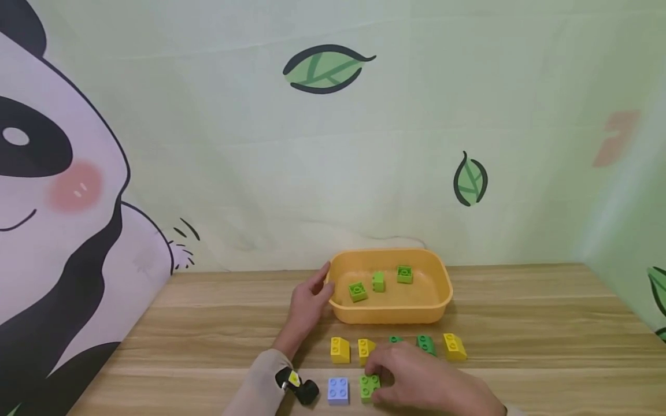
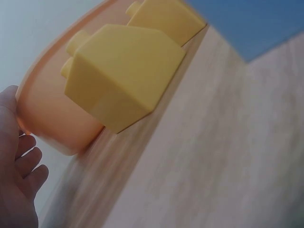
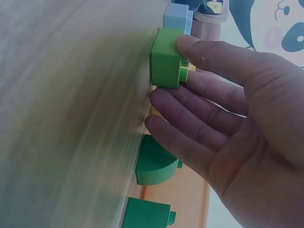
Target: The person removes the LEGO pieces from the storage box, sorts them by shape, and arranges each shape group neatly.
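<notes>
A yellow-orange plastic basket [image 1: 390, 315] stands near the wall with three light green toy bricks [image 1: 378, 282] inside. My left hand [image 1: 308, 303] holds the basket's left side, its thumb at the rim; some curled fingers show beside the wall in the left wrist view. My right hand [image 1: 416, 372] pinches another light green brick [image 3: 165, 59] between thumb and fingers, low at the table. Left of that brick lies a light blue brick [image 1: 337, 391]. Past the right hand is a row with yellow sloped bricks [image 1: 340, 350] and dark green bricks [image 1: 425, 345], one partly hidden by the hand.
The wooden table [image 1: 525, 323] meets a wall cloth [image 1: 250, 173] printed with a panda and leaves. A black device with a strap [image 1: 299, 386] is worn on the left wrist. Another yellow sloped brick [image 1: 455, 346] ends the row on the right.
</notes>
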Demonstrator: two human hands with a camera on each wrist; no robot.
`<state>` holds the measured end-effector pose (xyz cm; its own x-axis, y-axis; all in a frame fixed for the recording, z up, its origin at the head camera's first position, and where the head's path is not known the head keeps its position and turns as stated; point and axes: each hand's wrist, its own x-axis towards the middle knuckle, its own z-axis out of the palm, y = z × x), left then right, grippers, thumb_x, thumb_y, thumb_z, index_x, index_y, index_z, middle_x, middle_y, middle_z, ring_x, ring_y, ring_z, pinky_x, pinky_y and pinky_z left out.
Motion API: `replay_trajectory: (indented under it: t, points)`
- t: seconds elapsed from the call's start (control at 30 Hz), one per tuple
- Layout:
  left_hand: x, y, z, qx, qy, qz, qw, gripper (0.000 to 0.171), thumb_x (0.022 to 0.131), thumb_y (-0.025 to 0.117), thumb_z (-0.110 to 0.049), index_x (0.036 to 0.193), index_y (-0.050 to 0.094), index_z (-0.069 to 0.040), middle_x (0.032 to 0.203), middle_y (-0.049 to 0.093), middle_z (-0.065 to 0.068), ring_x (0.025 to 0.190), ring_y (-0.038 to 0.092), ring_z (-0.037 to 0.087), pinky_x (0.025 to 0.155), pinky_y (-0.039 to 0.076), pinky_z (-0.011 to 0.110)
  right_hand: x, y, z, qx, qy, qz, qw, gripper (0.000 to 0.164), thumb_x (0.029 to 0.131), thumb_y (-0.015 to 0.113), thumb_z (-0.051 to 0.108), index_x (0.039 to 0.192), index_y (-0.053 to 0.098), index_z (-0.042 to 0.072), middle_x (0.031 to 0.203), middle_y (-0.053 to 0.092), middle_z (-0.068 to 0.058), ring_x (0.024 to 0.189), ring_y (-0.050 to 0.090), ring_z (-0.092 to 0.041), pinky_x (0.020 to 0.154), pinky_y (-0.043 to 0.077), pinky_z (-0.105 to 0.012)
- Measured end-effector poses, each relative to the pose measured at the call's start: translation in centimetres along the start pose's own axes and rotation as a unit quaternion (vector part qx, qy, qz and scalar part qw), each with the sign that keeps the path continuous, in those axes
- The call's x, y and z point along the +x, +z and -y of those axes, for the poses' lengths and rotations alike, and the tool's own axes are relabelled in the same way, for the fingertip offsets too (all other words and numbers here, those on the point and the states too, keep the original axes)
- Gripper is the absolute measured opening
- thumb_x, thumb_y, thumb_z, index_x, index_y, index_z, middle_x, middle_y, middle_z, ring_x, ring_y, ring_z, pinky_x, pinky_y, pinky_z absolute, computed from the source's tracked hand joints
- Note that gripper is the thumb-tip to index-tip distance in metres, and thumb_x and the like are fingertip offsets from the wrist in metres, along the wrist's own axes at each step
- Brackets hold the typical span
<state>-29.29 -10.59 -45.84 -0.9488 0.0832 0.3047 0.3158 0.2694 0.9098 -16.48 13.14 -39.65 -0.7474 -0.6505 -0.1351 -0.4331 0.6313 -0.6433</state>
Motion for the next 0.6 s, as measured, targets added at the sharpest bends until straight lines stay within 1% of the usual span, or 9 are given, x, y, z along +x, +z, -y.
replay_trajectory:
  t: [0.23, 0.6]
  points:
    - [0.01, -0.04, -0.15, 0.003, 0.002, -0.001, 1.0000, 0.050, 0.107, 0.061, -0.013, 0.155, 0.053, -0.006, 0.159, 0.051, 0.007, 0.146, 0.049, 0.028, 0.117, 0.043, 0.047, -0.02, 0.03, -0.01, 0.003, 0.007, 0.001, 1.000, 0.019, 0.092, 0.083, 0.028, 0.111, 0.079, 0.026, 0.096, 0.062, 0.019, 0.085, 0.057, -0.006, 0.076, 0.053, -0.025]
    - [-0.07, -0.01, -0.19, 0.007, -0.005, -0.004, 1.0000, 0.050, 0.107, 0.061, -0.015, 0.155, 0.054, -0.008, 0.159, 0.052, 0.007, 0.145, 0.050, 0.030, 0.117, 0.043, 0.047, 0.11, 0.02, -0.03, -0.011, -0.005, 0.005, 1.000, 0.022, 0.091, 0.085, 0.029, 0.112, 0.078, 0.026, 0.099, 0.062, 0.021, 0.087, 0.056, -0.004, 0.079, 0.053, -0.025]
